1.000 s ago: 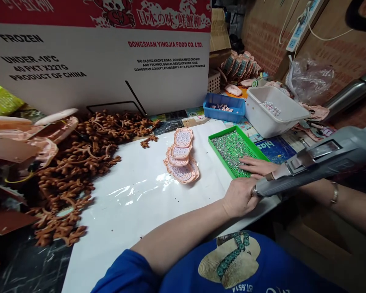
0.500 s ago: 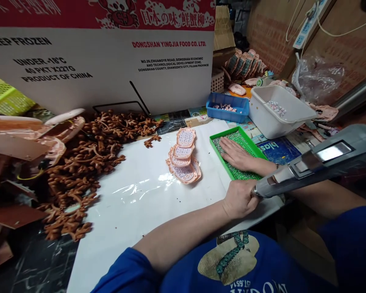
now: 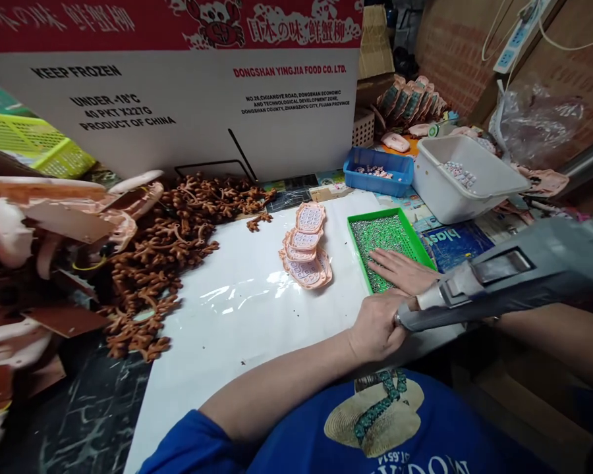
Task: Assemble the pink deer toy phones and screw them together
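My right hand (image 3: 402, 268) lies flat with fingers stretched, palm down on small metallic pieces, which look like screws, in a shallow green tray (image 3: 418, 247). My left hand (image 3: 375, 326) is closed in a fist at the tray's near corner. The tip of a grey tool (image 3: 504, 270) with a long body overlaps that fist, and what the fingers grip is hidden. Left of the tray, several pink plastic plates (image 3: 305, 253) with lilac grid patterns lie overlapped in a row on the white work surface (image 3: 237, 296).
Brown branching plastic parts (image 3: 148, 283) are heaped on the left, beside pink shell parts (image 3: 54, 217). A large white carton (image 3: 202, 118) stands behind. At back right are a blue bin (image 3: 378, 181) and a white tub (image 3: 464, 194), both holding small pieces.
My right hand has slid toward me across the tray, uncovering metallic pieces at its far end. My left hand stays closed near the corner. The camera view has shifted a little.
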The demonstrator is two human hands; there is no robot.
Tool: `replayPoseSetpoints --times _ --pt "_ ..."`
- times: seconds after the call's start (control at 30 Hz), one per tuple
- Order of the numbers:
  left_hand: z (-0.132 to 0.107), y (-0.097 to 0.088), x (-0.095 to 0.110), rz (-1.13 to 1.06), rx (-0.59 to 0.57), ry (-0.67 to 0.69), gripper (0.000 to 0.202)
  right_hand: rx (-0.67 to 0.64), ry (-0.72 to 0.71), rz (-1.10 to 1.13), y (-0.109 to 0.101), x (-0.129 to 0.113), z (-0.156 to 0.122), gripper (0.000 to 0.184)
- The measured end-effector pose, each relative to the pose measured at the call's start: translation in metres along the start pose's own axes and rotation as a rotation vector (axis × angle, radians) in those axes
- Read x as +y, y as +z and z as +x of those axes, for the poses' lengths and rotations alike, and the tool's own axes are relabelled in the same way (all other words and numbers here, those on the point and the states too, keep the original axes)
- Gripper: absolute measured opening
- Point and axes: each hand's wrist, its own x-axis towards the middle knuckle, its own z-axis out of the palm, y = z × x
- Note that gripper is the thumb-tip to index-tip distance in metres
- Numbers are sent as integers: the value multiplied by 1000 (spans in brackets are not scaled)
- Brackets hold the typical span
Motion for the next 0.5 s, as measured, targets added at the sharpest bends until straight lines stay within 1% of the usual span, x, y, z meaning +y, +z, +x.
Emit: replayPoseSetpoints --times 0.07,0.17,0.23,0.27,0.3,0.37,0.43,0.5 --pt "0 2 -2 -11 -6 19 14 -6 19 -9 -5 0 19 63" --pt "0 4 -6 -8 -66 16 13 43 124 -35 -12 8 44 63" --pt "0 4 -8 6 -96 11 12 76 188 -48 -13 13 55 64" --pt "0 4 -9 16 -109 12 11 84 198 -51 -13 13 57 65" --pt "0 4 -9 26 -117 15 10 82 189 -50 -12 11 58 64" --pt "-1 4 -11 36 -127 24 8 47 118 -35 -9 5 52 60" --pt "-1 4 -12 26 -111 31 9 -19 14 -7 -8 0 39 55" --pt "0 4 -11 1 -83 34 11 -102 -79 25 -11 2 21 50"
